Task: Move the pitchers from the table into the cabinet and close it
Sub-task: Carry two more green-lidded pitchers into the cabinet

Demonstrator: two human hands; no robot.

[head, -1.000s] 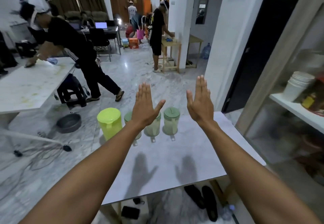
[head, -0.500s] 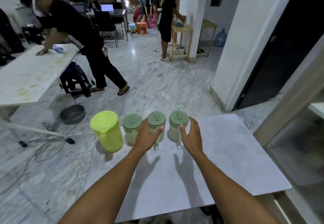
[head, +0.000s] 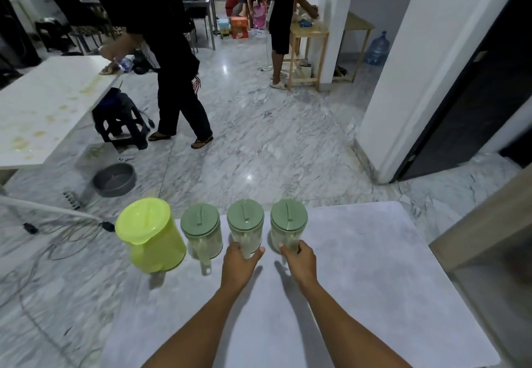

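Several pitchers stand in a row along the far edge of the grey table (head: 359, 281). At the left is a lime-yellow pitcher (head: 152, 241). Right of it stand three clear pitchers with green lids: left (head: 201, 231), middle (head: 245, 223) and right (head: 288, 220). My left hand (head: 240, 264) wraps the near side of the middle pitcher, covering its handle. My right hand (head: 299, 261) closes on the near side of the right pitcher. All pitchers stand upright on the table. The cabinet (head: 489, 252) shows only as a wooden frame at the right edge.
A person in black (head: 164, 51) leans over a white table (head: 43, 108) at the left. A dark stool (head: 121, 120), a grey basin (head: 115, 179) and cables lie on the marble floor beyond. A white pillar (head: 417, 65) and a dark doorway stand at the right.
My hands dropped from raised and spread above the table to the pitchers and closed on the middle and right ones. The view tilted down and drew closer to the table.
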